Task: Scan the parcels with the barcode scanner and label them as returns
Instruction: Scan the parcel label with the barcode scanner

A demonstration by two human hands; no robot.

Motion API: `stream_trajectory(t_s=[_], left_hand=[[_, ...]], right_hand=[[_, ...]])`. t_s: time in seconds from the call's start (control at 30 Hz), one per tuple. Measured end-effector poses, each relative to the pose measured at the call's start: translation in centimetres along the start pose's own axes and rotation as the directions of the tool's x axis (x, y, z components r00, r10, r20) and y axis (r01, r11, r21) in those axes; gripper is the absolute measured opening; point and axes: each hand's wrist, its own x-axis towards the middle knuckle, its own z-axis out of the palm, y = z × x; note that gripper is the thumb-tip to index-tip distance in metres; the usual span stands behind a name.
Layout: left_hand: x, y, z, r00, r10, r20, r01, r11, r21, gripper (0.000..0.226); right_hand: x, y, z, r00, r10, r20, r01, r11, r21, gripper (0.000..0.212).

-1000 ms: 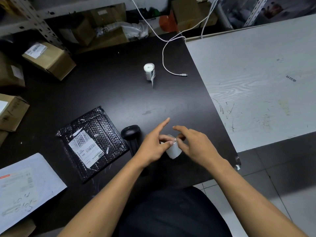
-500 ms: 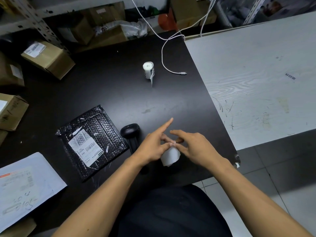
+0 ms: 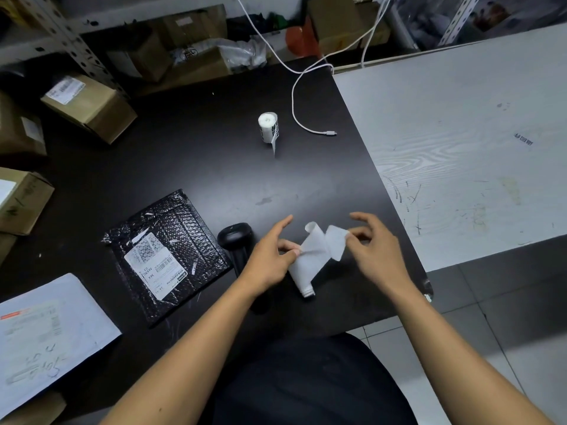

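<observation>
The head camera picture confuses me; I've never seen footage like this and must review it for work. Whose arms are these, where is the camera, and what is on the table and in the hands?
There is no machine here. A person wears one camera on the head, so you look down along their own bare arms. The left hand pinches a label roll; the right hand pinches a blank label that is partly peeled off it. On the black table lie a black bubble mailer with a shipping label, a barcode scanner, a second roll standing upright, and a white cable. A white parcel lies at the left.
</observation>
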Motion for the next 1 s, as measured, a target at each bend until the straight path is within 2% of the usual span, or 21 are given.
stream_trajectory(t_s=[0.13,0.23,0.3,0.37,0.43,0.47,0.5,0.53,0.57,0.6,0.63,0.67,0.73,0.8,0.83,0.93,1.0], left_hand=[[0.4,-0.8,-0.2,0.997,-0.079,-0.021,0.078,0.995,-0.054,0.065],[0.4,-0.7,-0.2,0.992,-0.121,-0.04,0.121,0.993,-0.01,0.073],[0.2,-0.2,-0.1,0.992,-0.122,-0.03,0.125,0.984,0.125,0.08],[-0.3,0.7,0.0,0.997,-0.072,-0.032,0.079,0.926,0.369,0.081],[-0.9,2.1,-0.1,0.997,0.058,-0.056,-0.021,0.858,0.513,0.071],[-1.2,2.9,-0.1,0.99,0.123,-0.068,-0.073,0.862,0.502,0.061],[-1.4,3.6,-0.3,0.987,0.144,-0.069,-0.106,0.914,0.393,0.049],[-1.8,4.6,-0.7,0.993,0.107,-0.048,-0.097,0.98,0.175,0.038],[-2.3,5.5,-1.0,0.999,0.039,0.025,-0.036,0.993,-0.111,0.028],[-2.8,6.0,-1.5,0.994,-0.014,0.109,0.05,0.939,-0.341,0.023],[-3.2,6.2,-2.1,0.986,-0.031,0.162,0.106,0.871,-0.479,0.023],[-3.7,6.0,-2.7,0.984,-0.019,0.174,0.111,0.837,-0.536,0.023],[-4.8,5.5,-4.0,0.991,0.039,0.131,0.046,0.81,-0.585,0.034],[-5.7,4.7,-5.4,0.996,0.079,0.044,-0.036,0.79,-0.612,0.049],[-6.2,4.3,-6.1,0.997,0.079,-0.009,-0.068,0.788,-0.612,0.054],[-7.8,2.6,-8.5,0.982,0.012,-0.189,-0.123,0.801,-0.587,0.057],[-9.2,1.2,-10.2,0.961,-0.049,-0.273,-0.118,0.817,-0.564,0.057]], right_hand=[[0.1,0.0,-1.2,0.987,0.014,-0.157,0.003,0.995,0.103,0.029],[0.1,0.0,-1.3,0.983,-0.038,-0.182,0.069,0.983,0.168,0.027],[0.2,0.2,-1.0,0.983,-0.087,-0.164,0.119,0.973,0.197,0.045],[0.1,-0.2,-0.6,0.977,-0.151,-0.152,0.184,0.955,0.232,0.053],[0.2,-0.8,0.1,0.975,-0.182,-0.13,0.211,0.94,0.269,0.059],[0.3,-1.1,0.6,0.973,-0.2,-0.116,0.225,0.935,0.274,0.062],[0.3,-1.4,1.1,0.97,-0.22,-0.104,0.24,0.933,0.268,0.064],[0.4,-1.7,1.6,0.967,-0.239,-0.086,0.254,0.93,0.266,0.065],[0.4,-2.0,2.0,0.965,-0.253,-0.063,0.261,0.931,0.256,0.065],[0.5,-2.3,2.5,0.962,-0.27,-0.045,0.273,0.93,0.244,0.066],[0.5,-2.8,2.9,0.959,-0.282,-0.038,0.283,0.932,0.227,0.064],[0.5,-3.5,3.4,0.955,-0.297,-0.024,0.295,0.928,0.226,0.057],[0.3,-4.7,4.4,0.941,-0.335,0.035,0.319,0.919,0.234,0.028],[0.3,-5.8,5.8,0.927,-0.367,0.074,0.348,0.918,0.189,0.043],[0.3,-6.4,6.6,0.922,-0.372,0.102,0.354,0.921,0.162,0.044],[-0.1,-7.9,9.0,0.899,-0.397,0.185,0.388,0.918,0.083,0.038],[-0.6,-8.9,10.8,0.893,-0.374,0.25,0.362,0.927,0.094,0.028]])
